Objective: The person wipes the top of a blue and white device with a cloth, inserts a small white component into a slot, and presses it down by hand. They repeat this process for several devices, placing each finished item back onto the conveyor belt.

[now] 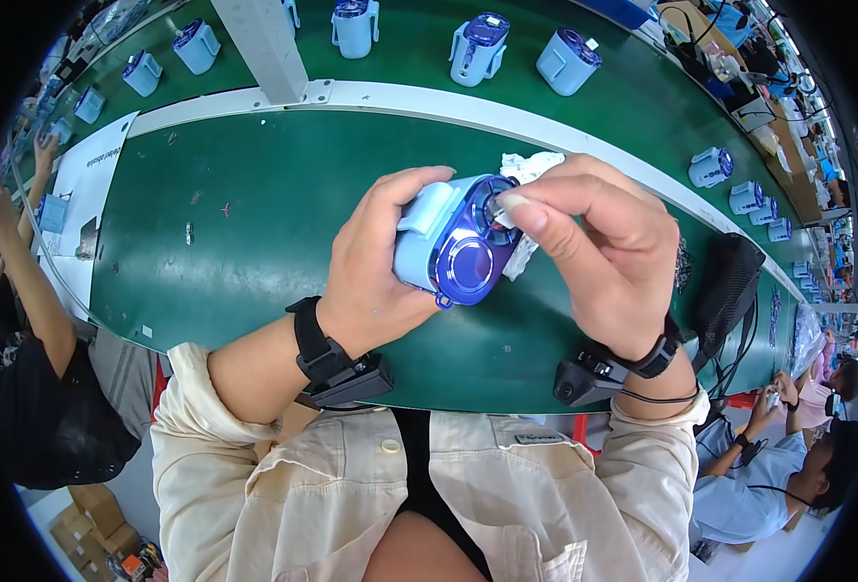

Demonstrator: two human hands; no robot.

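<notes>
While a pale blue jug [448, 242] with a dark blue see-through lid is held above the green belt [244, 242], it is gripped by the left hand [375, 276], whose fingers are curled round its body and whose thumb is laid over the pale handle at the top. The lid is turned toward the camera, and the jug is kept level with the chest, between both hands and well clear of the belt surface. The right hand [603, 252] is closed in a pinch, its thumb and forefinger pressed together on a small white part at the upper rim of the lid; a crumpled white cloth [531, 175] is seen just behind these fingers, though whether it is held by them cannot be told. A black band with a small black box is worn on each wrist, and cream sleeves are seen at the lower edge. Farther up the belt, beyond a white rail [468, 109], several more jugs [482, 47] of the same kind are stood upright in a row, and others are lined along the right rim. A black mesh bag [729, 286] is laid on the belt near the right wrist. At the left edge a sheet of white paper [89, 184] is spread, and another person's arm [26, 276] is raised beside it.
</notes>
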